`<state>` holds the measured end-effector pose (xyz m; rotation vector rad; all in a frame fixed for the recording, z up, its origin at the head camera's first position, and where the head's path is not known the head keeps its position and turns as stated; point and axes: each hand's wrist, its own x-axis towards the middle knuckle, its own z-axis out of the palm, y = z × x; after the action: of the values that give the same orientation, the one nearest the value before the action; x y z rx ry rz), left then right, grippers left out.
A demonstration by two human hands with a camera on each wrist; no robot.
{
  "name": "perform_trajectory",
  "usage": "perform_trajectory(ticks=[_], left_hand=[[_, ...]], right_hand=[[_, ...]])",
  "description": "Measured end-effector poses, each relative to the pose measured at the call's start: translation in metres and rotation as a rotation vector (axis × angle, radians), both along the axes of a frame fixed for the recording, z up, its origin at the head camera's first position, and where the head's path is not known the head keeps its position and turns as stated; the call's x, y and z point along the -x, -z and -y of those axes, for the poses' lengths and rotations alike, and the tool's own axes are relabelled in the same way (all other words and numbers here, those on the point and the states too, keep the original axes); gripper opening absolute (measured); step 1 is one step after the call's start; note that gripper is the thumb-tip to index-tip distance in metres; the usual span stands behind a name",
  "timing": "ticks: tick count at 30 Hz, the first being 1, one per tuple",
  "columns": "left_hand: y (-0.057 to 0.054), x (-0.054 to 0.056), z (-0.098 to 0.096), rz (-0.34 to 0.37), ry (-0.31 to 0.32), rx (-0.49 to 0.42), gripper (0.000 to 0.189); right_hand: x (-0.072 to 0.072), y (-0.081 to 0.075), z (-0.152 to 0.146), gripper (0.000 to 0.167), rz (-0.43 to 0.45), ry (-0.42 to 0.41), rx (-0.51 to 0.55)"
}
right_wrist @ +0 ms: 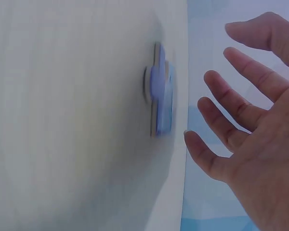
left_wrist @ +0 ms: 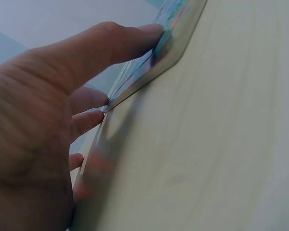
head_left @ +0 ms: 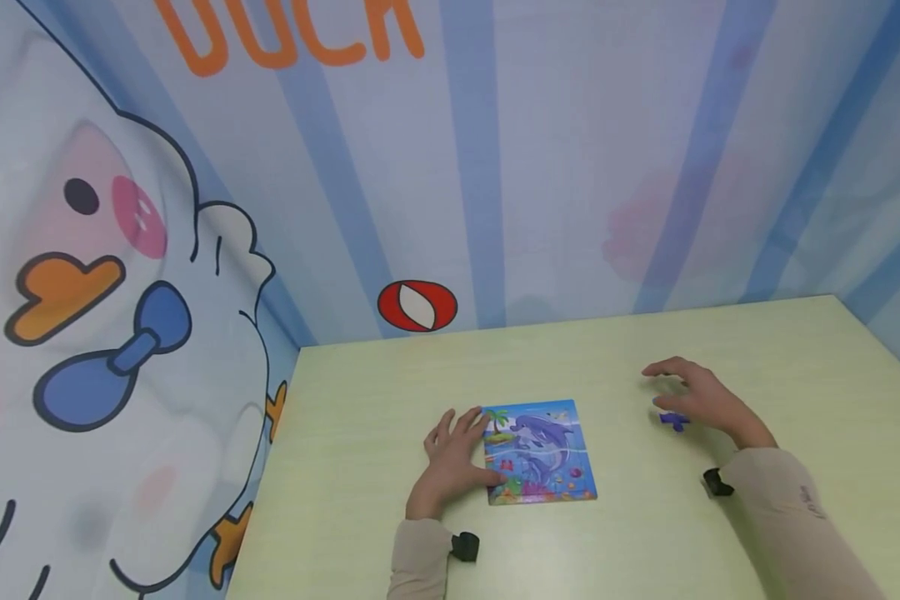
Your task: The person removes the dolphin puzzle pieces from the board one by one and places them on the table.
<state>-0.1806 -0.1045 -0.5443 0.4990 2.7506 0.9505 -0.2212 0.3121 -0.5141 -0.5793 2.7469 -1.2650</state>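
A square jigsaw puzzle [head_left: 537,454] with dolphins, a palm tree and a blue sea lies flat on the table in the head view. My left hand [head_left: 453,462] rests at its left side, fingers spread. The left thumb [left_wrist: 130,41] touches the picture's face near a corner, while fingertips meet the edge in the left wrist view. To the right, one loose purple-blue puzzle piece [head_left: 675,421] lies apart from the board, seen nearly edge-on as a knobbed piece [right_wrist: 161,94] in the right wrist view. My right hand [head_left: 705,400] hovers above this piece, fingers spread, holding nothing.
The pale wood-grain table [head_left: 390,383] ends at a striped blue cloth backdrop [head_left: 570,167] behind. A printed duck [head_left: 157,375] covers the cloth on the left. Black straps [head_left: 465,547] with small cameras sit at both wrists.
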Motion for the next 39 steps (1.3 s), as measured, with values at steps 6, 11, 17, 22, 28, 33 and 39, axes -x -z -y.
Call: perform_trajectory(ticks=[6,11,17,22,28,33,39], left_hand=[[0.001,-0.001,0.0,-0.001,0.001,0.001,0.096],[0.003,0.0,0.001,0.001,-0.005,-0.009,0.096],[0.004,0.001,0.002,0.007,-0.012,-0.021,0.095],[0.003,0.0,0.002,0.005,-0.011,-0.014,0.094],[0.001,0.0,0.002,0.003,-0.01,-0.021,0.094],[0.0,0.0,0.002,0.0,-0.005,-0.018,0.092],[0.001,0.0,0.001,0.003,-0.003,-0.007,0.089]], right_hand=[[0.003,-0.002,0.017,0.038,-0.008,0.029,0.058],[0.006,-0.003,0.034,0.037,-0.022,0.031,0.092],[0.009,-0.001,0.051,0.036,-0.007,0.016,0.144],[0.01,0.003,0.066,0.036,0.022,-0.003,0.176],[0.011,0.008,0.082,0.035,0.014,-0.042,0.204],[0.011,0.013,0.096,0.034,0.016,-0.06,0.207],[0.01,0.018,0.111,0.03,0.045,-0.091,0.226]])
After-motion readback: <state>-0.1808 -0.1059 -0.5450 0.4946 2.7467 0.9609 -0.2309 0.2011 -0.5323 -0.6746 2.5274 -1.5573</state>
